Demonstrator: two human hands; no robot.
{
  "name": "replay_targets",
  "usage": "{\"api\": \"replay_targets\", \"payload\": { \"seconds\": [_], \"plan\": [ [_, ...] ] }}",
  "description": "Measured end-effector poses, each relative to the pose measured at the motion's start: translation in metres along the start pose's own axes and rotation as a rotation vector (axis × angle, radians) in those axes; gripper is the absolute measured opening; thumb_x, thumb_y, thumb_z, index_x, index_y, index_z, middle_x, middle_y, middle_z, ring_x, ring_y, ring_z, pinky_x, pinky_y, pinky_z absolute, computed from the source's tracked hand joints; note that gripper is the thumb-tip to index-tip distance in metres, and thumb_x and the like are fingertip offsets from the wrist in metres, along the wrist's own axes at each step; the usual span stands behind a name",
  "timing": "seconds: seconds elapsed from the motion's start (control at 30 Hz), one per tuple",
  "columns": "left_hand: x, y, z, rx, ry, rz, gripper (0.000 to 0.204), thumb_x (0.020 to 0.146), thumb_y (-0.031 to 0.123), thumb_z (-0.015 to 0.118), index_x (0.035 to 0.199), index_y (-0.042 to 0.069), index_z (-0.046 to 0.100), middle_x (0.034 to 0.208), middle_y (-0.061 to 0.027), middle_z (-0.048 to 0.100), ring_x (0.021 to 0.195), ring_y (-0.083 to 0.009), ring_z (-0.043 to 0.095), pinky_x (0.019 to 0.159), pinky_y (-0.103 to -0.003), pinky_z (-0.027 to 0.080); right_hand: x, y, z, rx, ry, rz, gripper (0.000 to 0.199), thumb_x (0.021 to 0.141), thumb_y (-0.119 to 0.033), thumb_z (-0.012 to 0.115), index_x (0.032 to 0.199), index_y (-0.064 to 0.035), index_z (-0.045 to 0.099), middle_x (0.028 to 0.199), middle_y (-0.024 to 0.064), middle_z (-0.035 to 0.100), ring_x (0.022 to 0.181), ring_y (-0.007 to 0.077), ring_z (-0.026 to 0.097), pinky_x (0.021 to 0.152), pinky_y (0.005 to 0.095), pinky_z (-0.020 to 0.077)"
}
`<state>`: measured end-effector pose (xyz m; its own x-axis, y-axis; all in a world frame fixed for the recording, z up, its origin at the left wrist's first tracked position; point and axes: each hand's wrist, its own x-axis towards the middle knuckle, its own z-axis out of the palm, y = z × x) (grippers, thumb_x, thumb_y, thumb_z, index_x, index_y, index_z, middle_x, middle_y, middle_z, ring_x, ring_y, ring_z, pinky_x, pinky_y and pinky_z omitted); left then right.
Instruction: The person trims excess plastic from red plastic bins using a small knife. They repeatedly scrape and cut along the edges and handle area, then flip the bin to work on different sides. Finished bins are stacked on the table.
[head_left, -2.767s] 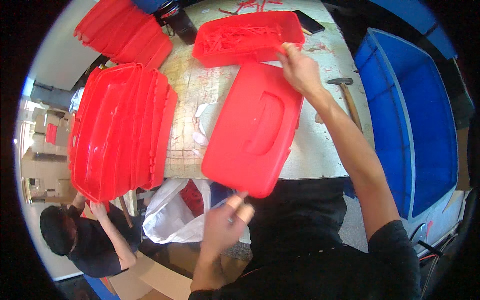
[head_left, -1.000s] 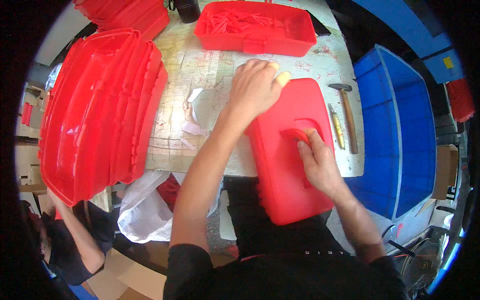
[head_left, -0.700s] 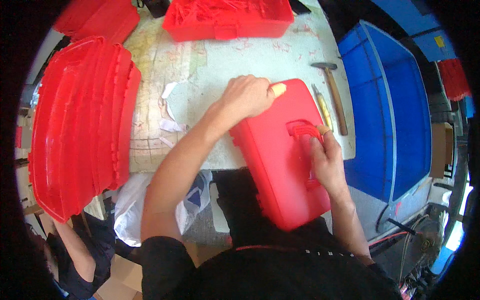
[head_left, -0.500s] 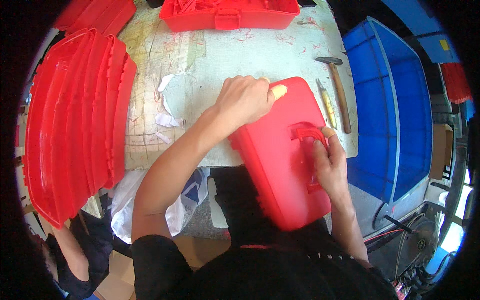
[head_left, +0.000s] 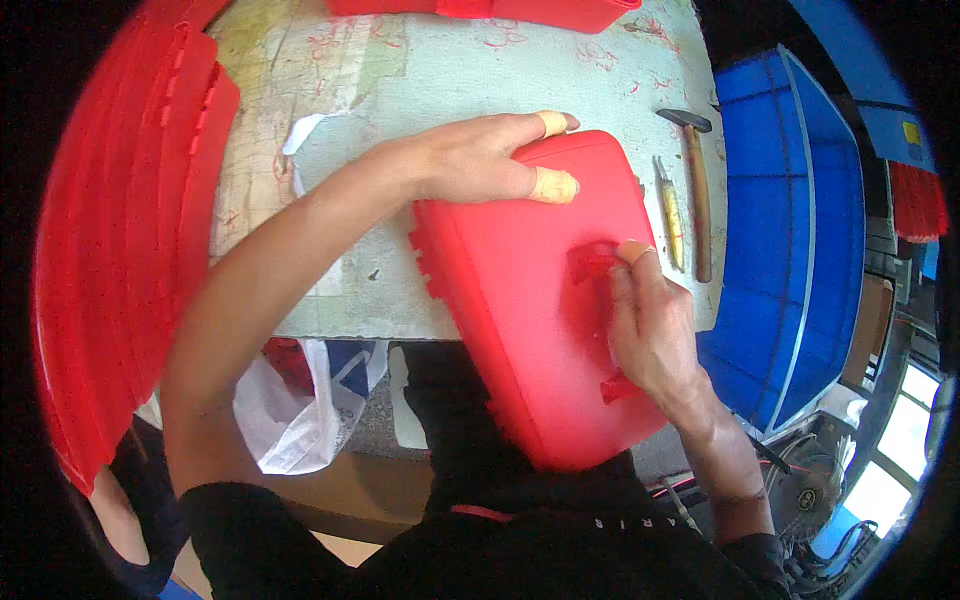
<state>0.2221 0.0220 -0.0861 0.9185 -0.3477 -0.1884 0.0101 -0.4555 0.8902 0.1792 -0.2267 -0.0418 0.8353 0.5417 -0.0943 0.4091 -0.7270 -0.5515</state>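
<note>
A red plastic toolbox lid [head_left: 520, 290] with a carry handle lies slanted across the near table edge and toward my body. My left hand [head_left: 480, 160] holds its far end, the thumb on top and the fingers along the far edge; yellow tape wraps the thumb and a finger. My right hand [head_left: 655, 330] is closed round the red handle [head_left: 597, 265], hiding its middle. Notched tabs run down the lid's left edge. Its underside is hidden.
A hammer [head_left: 698, 200] and a yellow-handled cutting tool [head_left: 672, 220] lie right of the lid. Nested red shells [head_left: 130, 230] stand at left, a blue crate [head_left: 760, 240] at right. A red tray [head_left: 560, 12] sits at the back. Another person's arm [head_left: 120, 520] shows lower left.
My left hand has loosened from a fist and stretched out along the lid's far end. The lid has shifted slightly left in view. My right hand stays on the handle.
</note>
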Motion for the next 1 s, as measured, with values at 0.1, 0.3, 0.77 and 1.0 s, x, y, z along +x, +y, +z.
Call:
{"api": "replay_targets", "payload": {
  "seconds": [0.1,0.3,0.77,1.0],
  "plan": [
    [0.001,-0.004,-0.005,-0.305,-0.199,-0.003,0.072,0.090,0.030,0.070,0.150,0.004,0.042,0.125,-0.0115,0.065,0.111,-0.0204,0.062,0.099,-0.034,0.049,0.004,0.007,0.003,0.053,-0.005,-0.055,0.017,0.096,-0.003,0.059,0.111,0.0004,0.052,0.074,0.0250,0.065,0.066,0.0438,0.067,0.055,0.0471,0.0546],
    [-0.004,-0.004,-0.015,-0.235,-0.161,-0.039,0.072,0.085,0.023,0.074,0.147,0.002,0.045,0.123,-0.0112,0.065,0.109,-0.0167,0.062,0.096,-0.032,0.050,0.014,0.013,0.008,0.127,-0.062,-0.164,0.022,0.093,0.000,0.061,0.112,0.0021,0.050,0.072,0.0234,0.064,0.065,0.0423,0.067,0.052,0.0474,0.0530],
    [-0.024,-0.013,-0.015,-0.133,-0.012,0.034,0.059,0.093,0.024,0.067,0.142,-0.001,0.048,0.123,-0.0103,0.064,0.113,-0.0180,0.060,0.099,-0.032,0.048,0.015,0.005,0.010,-0.271,0.270,-0.496,0.040,0.078,0.000,0.066,0.117,-0.0006,0.060,0.100,0.0150,0.062,0.087,0.0322,0.064,0.075,0.0450,0.0542],
    [-0.027,-0.024,-0.007,0.014,0.473,0.006,0.039,0.097,0.024,0.062,0.126,-0.002,0.061,0.122,-0.0124,0.067,0.116,-0.0195,0.060,0.100,-0.034,0.047,0.014,0.024,0.011,-0.357,0.172,-0.333,0.050,0.085,-0.005,0.060,0.134,-0.0028,0.050,0.130,0.0188,0.050,0.121,0.0395,0.053,0.102,0.0491,0.0440]
  ]
}}
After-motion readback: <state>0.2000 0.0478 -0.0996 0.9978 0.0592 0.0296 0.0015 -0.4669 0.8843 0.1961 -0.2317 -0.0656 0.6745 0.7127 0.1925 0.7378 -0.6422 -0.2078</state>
